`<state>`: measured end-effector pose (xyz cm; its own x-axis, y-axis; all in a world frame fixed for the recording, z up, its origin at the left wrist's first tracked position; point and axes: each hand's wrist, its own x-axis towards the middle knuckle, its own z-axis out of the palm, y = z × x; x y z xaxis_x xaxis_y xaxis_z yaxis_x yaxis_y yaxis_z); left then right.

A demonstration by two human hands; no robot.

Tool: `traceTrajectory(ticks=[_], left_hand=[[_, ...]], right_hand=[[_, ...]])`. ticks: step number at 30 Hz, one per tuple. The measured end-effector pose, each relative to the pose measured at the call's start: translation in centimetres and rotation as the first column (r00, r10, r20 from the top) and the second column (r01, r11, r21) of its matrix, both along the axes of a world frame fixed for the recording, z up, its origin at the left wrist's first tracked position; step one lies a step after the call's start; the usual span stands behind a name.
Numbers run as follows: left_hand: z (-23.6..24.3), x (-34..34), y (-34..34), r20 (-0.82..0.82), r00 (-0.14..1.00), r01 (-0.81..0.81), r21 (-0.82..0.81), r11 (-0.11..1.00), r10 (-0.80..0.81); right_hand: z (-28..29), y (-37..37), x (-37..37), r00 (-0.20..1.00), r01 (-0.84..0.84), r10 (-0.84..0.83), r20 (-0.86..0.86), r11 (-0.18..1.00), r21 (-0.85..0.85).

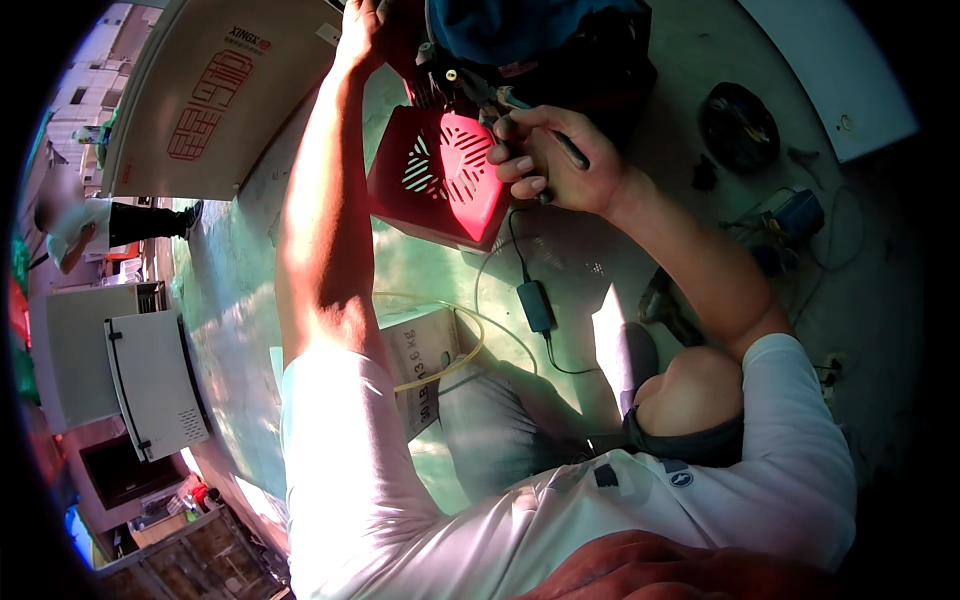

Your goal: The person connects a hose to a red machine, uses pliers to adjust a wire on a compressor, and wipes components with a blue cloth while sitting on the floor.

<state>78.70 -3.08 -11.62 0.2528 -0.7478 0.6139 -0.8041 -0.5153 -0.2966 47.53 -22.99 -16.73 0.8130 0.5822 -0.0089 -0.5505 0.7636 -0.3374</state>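
Pliers (571, 150) point up-left, long axis diagonal; right fingers (517, 169) clamped on them, left hand's (358, 42) unclear.

Left side: big beige-grey cabinet (215, 80), red print on its face, at the edge of a greenish floor (240, 300) patched with sunlight. Just beyond, a bystander (130, 222) in dark trousers and a light top. Lower left: white appliance (80, 350), a pale panel (155, 385) close against it; past these, a dark screen (115, 470) and weathered wooden boards (215, 560). Centre floor: printed carton (405, 360); well apart from it, a black power adapter (536, 306), corded at both ends. Right, in shade: round dark container (738, 128), contents unclear; blue boxy item (800, 215) near loose cable. Upper right: white panel (850, 75).
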Motion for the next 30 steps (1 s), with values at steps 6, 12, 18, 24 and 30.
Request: traceTrajectory(ticks=[6, 12, 18, 24, 30], left_hand=[[0.6, -1.0, -0.4, -0.075, 0.997, 0.021, -0.026, 0.999, -0.023], [0.9, -2.5, -1.6, -0.438, 0.899, -0.141, -0.308, 0.941, -0.009], [1.3, -3.0, -1.6, -0.423, 0.906, -0.145, -0.312, 0.939, 0.000], [1.4, -3.3, -2.0, -0.411, 0.911, -0.178, -0.306, 0.935, 0.039], [1.2, -3.2, -1.9, -0.387, 0.922, -0.157, -0.324, 0.933, 0.020]], right_hand=[[1.0, 0.7, -0.1, 1.000, 0.028, -0.029, -0.013, 0.998, -0.048], [2.2, 1.8, 0.0, 0.997, 0.064, -0.068, -0.030, 0.992, -0.111], [3.7, 3.0, 0.0, 0.988, 0.109, -0.127, -0.083, 0.976, -0.190], [4.7, 4.0, 0.5, 0.968, 0.142, -0.185, -0.169, 0.961, -0.236], [5.2, 4.5, 1.2, 0.961, 0.117, -0.178, -0.211, 0.956, -0.270]])
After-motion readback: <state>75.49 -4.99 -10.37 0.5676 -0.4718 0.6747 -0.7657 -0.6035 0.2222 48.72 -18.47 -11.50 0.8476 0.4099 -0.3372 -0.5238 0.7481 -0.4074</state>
